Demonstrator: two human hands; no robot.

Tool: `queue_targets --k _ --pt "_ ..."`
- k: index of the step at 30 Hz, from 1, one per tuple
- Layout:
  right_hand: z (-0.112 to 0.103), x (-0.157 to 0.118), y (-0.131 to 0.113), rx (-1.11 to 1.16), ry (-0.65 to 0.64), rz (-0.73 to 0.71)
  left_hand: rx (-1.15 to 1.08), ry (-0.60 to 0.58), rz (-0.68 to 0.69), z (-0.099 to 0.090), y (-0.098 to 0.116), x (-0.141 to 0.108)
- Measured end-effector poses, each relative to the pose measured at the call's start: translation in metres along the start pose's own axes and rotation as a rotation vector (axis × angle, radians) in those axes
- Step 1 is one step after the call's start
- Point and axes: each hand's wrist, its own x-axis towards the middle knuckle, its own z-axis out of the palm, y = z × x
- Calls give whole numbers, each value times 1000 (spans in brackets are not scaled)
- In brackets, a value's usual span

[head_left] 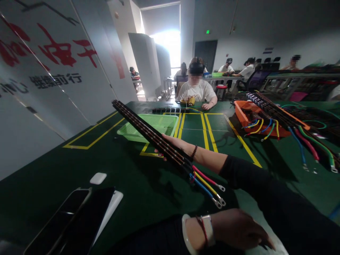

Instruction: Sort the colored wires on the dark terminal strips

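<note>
My right hand (172, 143) reaches across from the right and is closed around a long wire harness (159, 140). The harness slants from upper left to lower right, above the table. Its dark strips carry small coppery spots, and red, yellow and blue leads with metal ring terminals (219, 202) come out of the near end. Part of my grip is hidden behind the strips. At the bottom, my left hand (239, 228), wearing a watch and a white bangle, lies below the terminals. Its fingers point right, loosely bent and apart from the harness; the fingertips are dark and poorly seen.
Beyond the harness stands a green basket (170, 122) on the dark green table (127, 170). To the right, an orange basket (240, 109) holds more harnesses. Phones (61, 216) and a small white case (98, 178) lie at left. A person (198, 88) sits opposite.
</note>
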Motion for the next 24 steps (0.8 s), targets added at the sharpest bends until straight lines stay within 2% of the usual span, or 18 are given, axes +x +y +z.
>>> queue_targets --k 5,9,12,18,24 --pt "1 -20 25 52 -99 145 74 -53 155 -3 9 0" --pt "-6 -31 40 -7 -120 221 126 -77 184 -8 15 -1" --pt "-2 -36 48 -56 -143 269 135 -86 190 -7 14 0" --pt "12 -33 61 -48 -158 374 190 -120 218 1 4 5" --pt "0 -21 69 -107 -143 461 267 -165 230 1 2 7"
